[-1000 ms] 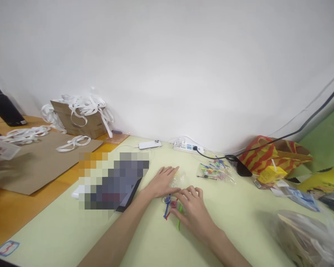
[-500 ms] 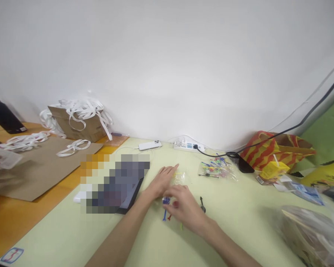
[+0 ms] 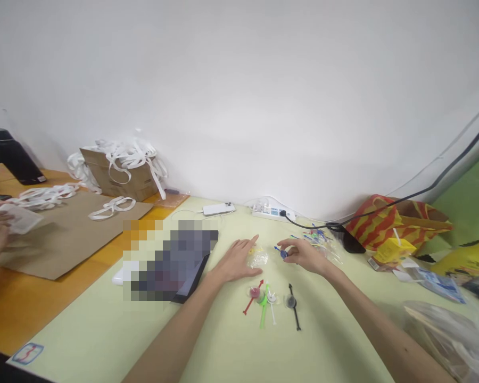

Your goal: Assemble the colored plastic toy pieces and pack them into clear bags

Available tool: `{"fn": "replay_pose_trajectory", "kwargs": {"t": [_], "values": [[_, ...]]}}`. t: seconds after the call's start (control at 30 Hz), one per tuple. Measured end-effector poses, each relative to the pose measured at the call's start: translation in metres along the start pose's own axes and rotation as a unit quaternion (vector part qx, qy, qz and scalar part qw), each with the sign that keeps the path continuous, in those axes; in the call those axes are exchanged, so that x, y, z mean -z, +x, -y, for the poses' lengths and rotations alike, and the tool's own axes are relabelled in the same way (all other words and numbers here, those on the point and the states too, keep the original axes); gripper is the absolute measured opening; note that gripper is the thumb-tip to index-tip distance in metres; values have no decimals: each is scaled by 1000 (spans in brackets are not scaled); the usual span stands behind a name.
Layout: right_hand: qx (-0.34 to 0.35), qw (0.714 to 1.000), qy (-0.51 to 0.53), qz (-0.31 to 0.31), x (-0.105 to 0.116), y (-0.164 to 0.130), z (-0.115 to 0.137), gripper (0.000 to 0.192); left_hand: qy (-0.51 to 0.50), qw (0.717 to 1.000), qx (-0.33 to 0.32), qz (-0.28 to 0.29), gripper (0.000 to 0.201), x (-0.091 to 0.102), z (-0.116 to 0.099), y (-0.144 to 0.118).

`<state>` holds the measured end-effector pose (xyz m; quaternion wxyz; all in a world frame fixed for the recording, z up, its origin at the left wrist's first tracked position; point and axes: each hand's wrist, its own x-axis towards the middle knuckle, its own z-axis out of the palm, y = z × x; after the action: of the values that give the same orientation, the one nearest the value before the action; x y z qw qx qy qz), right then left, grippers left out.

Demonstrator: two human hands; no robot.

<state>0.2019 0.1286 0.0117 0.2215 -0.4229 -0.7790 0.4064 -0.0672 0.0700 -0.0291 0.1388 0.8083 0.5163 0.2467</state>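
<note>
The right hand (image 3: 303,254) is up off the pale green surface (image 3: 104,324), thumb and forefinger pinched together on a small blue piece (image 3: 281,252): a little round head with a thin pointed tail, like a toy arrow or pick. It is held just right of the small clear bag (image 3: 257,259), nearly level, its long axis running left to right with the thin tip pointing left toward the bag. From the look of it, it is light, stiff plastic, thin enough in the tail to bend or snap, and smooth enough to slip; I would judge the round head the safer place to hold it, as the fingers do now.

The left hand (image 3: 237,260) lies flat with fingers spread, its fingertips touching the clear bag's left edge, pinning it rather than gripping it. The bag is soft, crinkly film and would slide easily on this smooth top.

Just nearer than the bag lie four more pieces side by side: a red one (image 3: 253,298), a green one (image 3: 264,308), a white one (image 3: 271,306) and a black one (image 3: 292,308). Their tails all run toward the person, the red slanting left, the black slightly right. Right of the bag, behind the right hand, sits another packet of coloured pieces (image 3: 323,242).
</note>
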Motion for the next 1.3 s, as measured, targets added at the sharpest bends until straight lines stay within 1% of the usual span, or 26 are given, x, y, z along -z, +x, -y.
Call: {"fn": "replay_pose_trajectory", "kwargs": {"t": [0.1, 0.17, 0.23, 0.3, 0.37, 0.47, 0.57, 0.73, 0.93, 1.0, 1.2, 1.3], "values": [[1, 999, -26, 38, 1, 7, 1, 44, -2, 1000, 1, 4, 107, 0, 0, -1], [-1, 997, -48, 57, 3, 12, 3, 34, -5, 1000, 1, 6, 108, 0, 0, -1], [-3, 995, -71, 72, 7, 18, 4, 18, -9, 1000, 1, 7, 108, 1, 0, -1], [-4, 992, -94, 80, 9, 24, 5, 11, -13, 1000, 2, 8, 109, 1, -1, -1], [-2, 991, -110, 82, 9, 30, 5, 13, -16, 1000, 3, 9, 109, 2, -1, -1], [10, 990, -119, 81, 4, 38, 3, 21, -22, 1000, 3, 11, 109, 2, 0, -1], [16, 990, -121, 68, -5, 42, -1, 28, -26, 1000, 4, 11, 107, 2, 1, -1], [17, 991, -124, 41, -20, 44, -2, 15, -29, 1000, 3, 9, 107, 4, -1, -3], [73, 991, -106, 41, -35, 43, 3, 23, -30, 1000, 4, 3, 104, 6, -4, -6], [84, 990, -105, 33, -40, 42, 4, 23, -30, 1000, 5, 2, 103, 6, -5, -6], [103, 988, -106, -35, -53, 42, 7, 21, -27, 1000, 6, 0, 103, 7, -5, -6], [99, 987, -108, -70, -58, 45, 5, 21, -22, 1000, 4, 3, 102, 7, -5, -4]]}}
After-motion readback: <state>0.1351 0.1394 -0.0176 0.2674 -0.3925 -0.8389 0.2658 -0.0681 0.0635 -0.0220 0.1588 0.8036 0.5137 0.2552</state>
